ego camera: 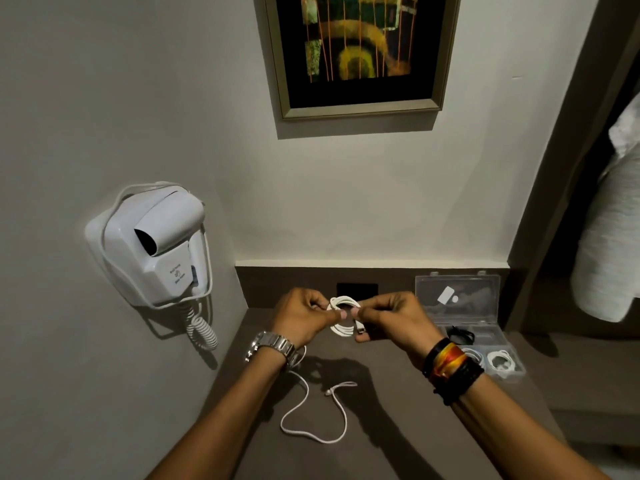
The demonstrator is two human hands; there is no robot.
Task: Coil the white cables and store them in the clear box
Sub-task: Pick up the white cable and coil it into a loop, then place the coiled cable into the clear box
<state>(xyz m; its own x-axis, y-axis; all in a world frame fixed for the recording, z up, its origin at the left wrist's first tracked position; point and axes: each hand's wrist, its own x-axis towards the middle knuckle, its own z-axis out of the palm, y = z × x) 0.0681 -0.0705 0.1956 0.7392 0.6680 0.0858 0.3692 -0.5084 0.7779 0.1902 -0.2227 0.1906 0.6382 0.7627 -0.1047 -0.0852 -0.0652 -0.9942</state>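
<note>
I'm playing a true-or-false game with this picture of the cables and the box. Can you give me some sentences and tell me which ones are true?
1. Both hands hold a coiled white cable. True: the left hand and right hand pinch it between them, above the counter.
2. The clear box has its lid shut. False: the lid stands open against the wall.
3. A loose white cable lies on the counter. True.
4. The box has nothing in it. False: white coils and a black cable are already inside.
5. The hair dryer sits on the counter. False: it hangs on the wall at the left.
</note>
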